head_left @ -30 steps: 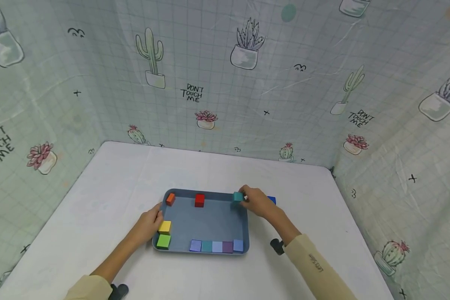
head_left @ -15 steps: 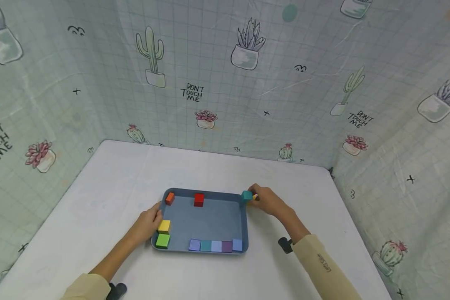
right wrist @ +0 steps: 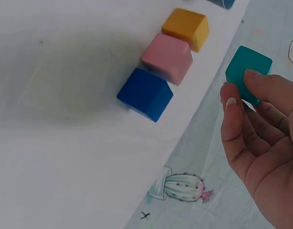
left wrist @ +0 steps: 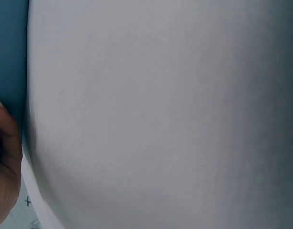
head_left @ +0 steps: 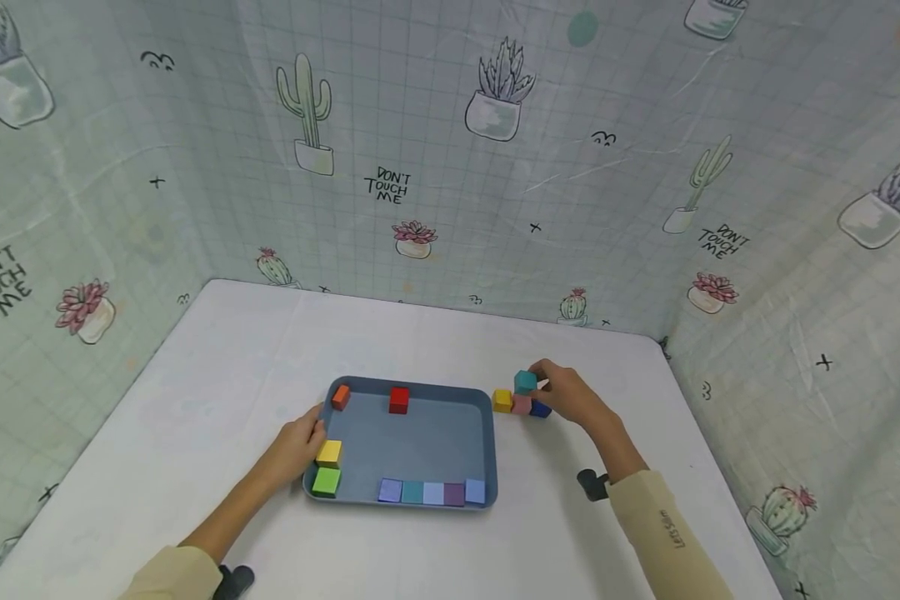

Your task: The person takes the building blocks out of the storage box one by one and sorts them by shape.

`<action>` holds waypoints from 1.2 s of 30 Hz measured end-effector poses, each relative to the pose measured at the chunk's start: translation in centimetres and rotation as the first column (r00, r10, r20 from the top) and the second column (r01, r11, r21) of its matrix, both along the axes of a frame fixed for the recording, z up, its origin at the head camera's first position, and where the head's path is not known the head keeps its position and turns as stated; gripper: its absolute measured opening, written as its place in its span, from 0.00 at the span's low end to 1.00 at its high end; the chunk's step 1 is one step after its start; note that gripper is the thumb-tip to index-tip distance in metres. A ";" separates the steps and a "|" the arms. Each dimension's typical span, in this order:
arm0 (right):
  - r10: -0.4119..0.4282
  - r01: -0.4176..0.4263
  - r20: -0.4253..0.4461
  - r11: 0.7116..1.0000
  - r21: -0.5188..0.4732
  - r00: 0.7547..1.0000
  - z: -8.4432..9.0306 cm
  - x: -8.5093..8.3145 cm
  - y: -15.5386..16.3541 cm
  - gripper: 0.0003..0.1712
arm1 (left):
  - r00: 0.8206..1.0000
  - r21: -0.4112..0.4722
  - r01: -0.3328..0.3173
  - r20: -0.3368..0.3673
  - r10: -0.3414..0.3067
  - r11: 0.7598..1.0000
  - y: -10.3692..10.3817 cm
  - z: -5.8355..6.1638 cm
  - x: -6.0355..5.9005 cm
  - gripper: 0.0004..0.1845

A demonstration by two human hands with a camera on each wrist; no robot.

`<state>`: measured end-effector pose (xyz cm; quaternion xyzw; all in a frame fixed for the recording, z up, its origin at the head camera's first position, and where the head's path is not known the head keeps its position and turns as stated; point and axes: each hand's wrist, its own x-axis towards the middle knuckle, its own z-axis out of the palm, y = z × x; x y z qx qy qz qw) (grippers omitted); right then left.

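Observation:
My right hand (head_left: 566, 396) pinches a teal cube (head_left: 526, 382) (right wrist: 247, 75) in the air, just above a row of three cubes on the white table: yellow (head_left: 502, 401) (right wrist: 186, 28), pink (head_left: 522, 405) (right wrist: 166, 57) and dark blue (head_left: 541, 409) (right wrist: 145, 93). A blue-grey tray (head_left: 420, 442) lies left of that row. My left hand (head_left: 297, 446) rests against the tray's left edge, its fingers (left wrist: 5, 162) touching the rim beside a yellow cube (head_left: 329, 453) and a green cube (head_left: 327, 482).
In the tray an orange cube (head_left: 341, 397) and a red cube (head_left: 399, 400) sit at the far side, and a row of several pale cubes (head_left: 433, 492) lines the near edge. Cactus-print cloth walls (head_left: 450, 150) close in the table on three sides.
My right hand has lifted the teal cube out of the tray's far right corner and carried it right, over the three cubes on the table. The left hand has stayed put.

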<state>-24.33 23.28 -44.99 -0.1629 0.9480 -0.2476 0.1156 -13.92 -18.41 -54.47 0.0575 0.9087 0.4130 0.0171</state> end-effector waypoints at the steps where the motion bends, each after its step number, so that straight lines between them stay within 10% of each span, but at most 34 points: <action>1: -0.006 0.006 0.000 1.000 -0.002 1.000 0.0 0.0 0.2 0.19 | 1.000 -0.002 -0.001 0.000 0.001 1.000 0.0 0.0 0.0 0.24; 29: -0.056 0.056 0.005 0.998 -0.005 0.998 0.3 0.3 3.8 0.20 | 0.998 0.032 -0.052 -0.041 0.053 0.998 -0.2 -0.3 0.1 0.26; 36: -0.072 0.072 0.005 0.997 0.008 0.997 0.3 0.5 4.5 0.19 | 0.997 0.170 -0.027 0.072 0.015 0.985 -1.0 0.3 0.1 0.30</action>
